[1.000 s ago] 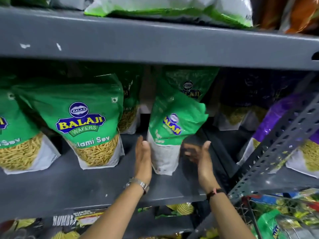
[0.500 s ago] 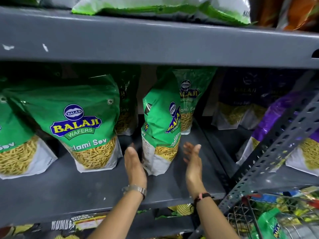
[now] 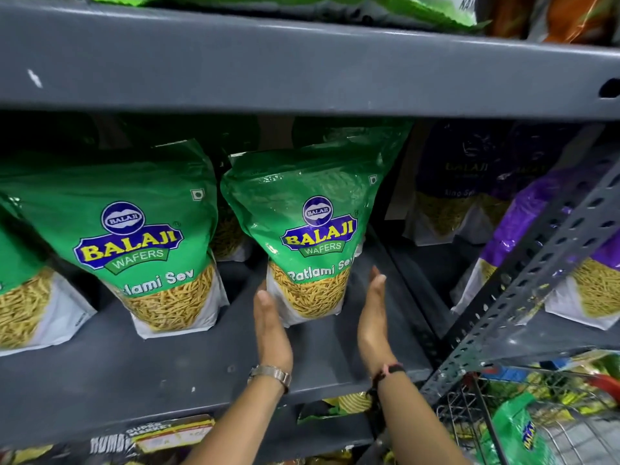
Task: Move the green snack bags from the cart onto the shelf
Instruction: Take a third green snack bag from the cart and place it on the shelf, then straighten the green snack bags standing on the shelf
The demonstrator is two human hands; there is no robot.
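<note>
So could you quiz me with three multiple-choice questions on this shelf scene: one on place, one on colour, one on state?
1. Where does the green Balaji snack bag between the hands stand?
A) grey metal shelf
B) wire cart
C) floor

2. What colour are the snack bags at far right?
A) red
B) purple
C) white

3. How are the left hand and right hand?
A) fists
B) pointing
C) open, flat

Answers: 1 A, its base sits on the shelf board; 2 B, purple tops show behind the slotted post; 3 C, straight fingers flank the bag's base.
</note>
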